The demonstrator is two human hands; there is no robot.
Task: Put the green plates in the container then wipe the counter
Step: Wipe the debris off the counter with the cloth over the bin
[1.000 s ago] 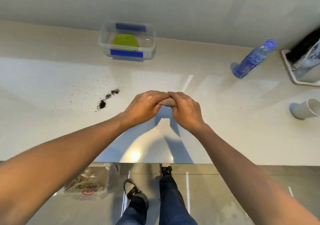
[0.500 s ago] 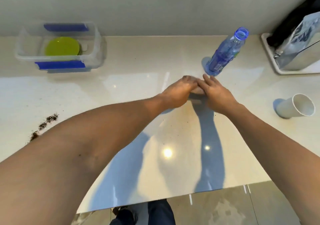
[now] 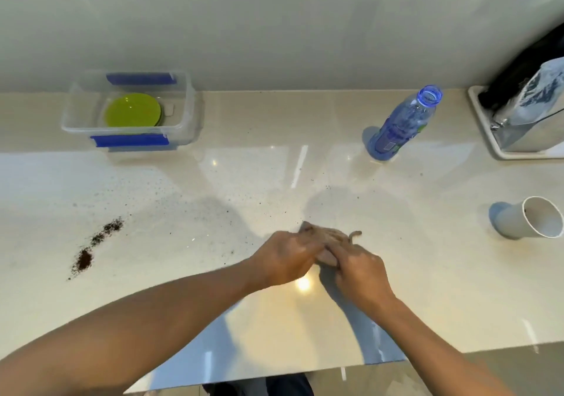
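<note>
Countertop (image 3: 305,319) of pale, glossy stone filled most of the view and met a plain wall at the back. Two bare forearms reached in from the lower edge, and both hands met near the middle of the surface. The left hand (image 3: 285,261) and the right hand (image 3: 361,269) were closed together on a small brownish cloth (image 3: 326,238), pressing it down against the counter; part of the cloth stuck out beyond the fingers on the far side, and the rest was hidden under the hands.

At the back left, against the wall, stood a clear plastic container (image 3: 187,112) with blue clips on its long sides and no lid on it. The green plates (image 3: 132,110) lay inside it, stacked flat on the bottom. At the back right, a blue-tinted plastic bottle (image 3: 403,124) stood upright without a cap. Farther right, at the frame edge, a shallow tray (image 3: 500,151) held a shiny metal object and something dark; what they were could not be told. A white paper cup (image 3: 529,221) lay tipped on its side near the right edge, its mouth turned toward the viewer.

A streak of dark grounds (image 3: 91,249) lay on the counter well to the left of the hands, with finer specks scattered between it and the cloth.
</note>
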